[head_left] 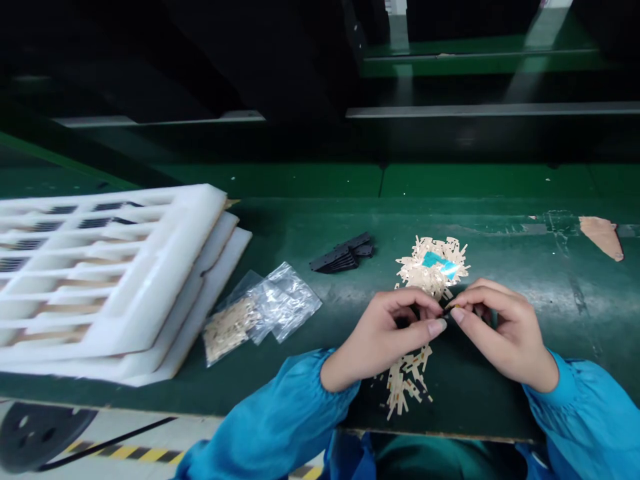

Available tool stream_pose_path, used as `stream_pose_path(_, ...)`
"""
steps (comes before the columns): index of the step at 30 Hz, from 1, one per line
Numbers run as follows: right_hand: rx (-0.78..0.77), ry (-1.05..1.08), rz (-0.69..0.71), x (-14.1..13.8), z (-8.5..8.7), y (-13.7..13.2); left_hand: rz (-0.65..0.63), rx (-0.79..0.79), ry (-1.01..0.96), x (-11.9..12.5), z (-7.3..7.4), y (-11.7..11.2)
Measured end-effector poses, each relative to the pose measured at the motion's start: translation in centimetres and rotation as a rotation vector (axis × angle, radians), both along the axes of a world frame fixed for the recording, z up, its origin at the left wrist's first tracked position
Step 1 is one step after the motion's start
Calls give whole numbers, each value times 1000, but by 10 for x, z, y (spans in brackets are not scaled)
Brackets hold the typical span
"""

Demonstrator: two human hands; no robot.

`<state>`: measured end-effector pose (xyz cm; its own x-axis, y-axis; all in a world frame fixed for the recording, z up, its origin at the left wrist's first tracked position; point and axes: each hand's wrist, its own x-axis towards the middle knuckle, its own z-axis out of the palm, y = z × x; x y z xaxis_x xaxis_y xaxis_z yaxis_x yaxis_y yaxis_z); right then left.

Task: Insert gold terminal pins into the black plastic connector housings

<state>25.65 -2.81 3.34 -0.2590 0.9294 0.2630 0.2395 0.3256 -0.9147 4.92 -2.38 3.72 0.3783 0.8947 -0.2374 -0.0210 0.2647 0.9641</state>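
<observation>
My left hand [385, 333] and my right hand [500, 330] meet over the green bench, fingertips pinched together on a tiny dark part [447, 311] that is too small to make out well. Just behind the hands lies a heap of small beige strips [433, 267] with a bit of teal film on it. A second scatter of beige strips [406, 383] lies under my left wrist near the front edge. A short stack of flat black pieces [343, 257] sits further back to the left.
White foam trays [110, 280] with slotted compartments are stacked at the left. Clear plastic bags [260, 310], one with beige parts, lie beside them. A torn brown tape patch [603, 235] marks the right of the bench. Yellow-black floor tape shows below the bench's front edge.
</observation>
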Motion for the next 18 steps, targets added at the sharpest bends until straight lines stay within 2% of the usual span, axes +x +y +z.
stream_pose_path(2, -1, -13, 14, -1, 0, 0, 10, 76, 101, 2, 4, -2)
stream_pose_path(4, -21, -19, -1, -3, 0, -1, 6, 87, 137, 4, 4, -4)
stream_pose_path(8, -123, -7, -66, -4, -3, -1, 53, 57, 123, 4, -1, -4)
stream_pose_path(14, -221, 44, -54, -3, -6, 0, 126, 102, 116, 4, -4, -3)
stream_pose_path(18, -293, 59, -54, -3, -9, 0, 81, 125, 140, 3, -4, -4)
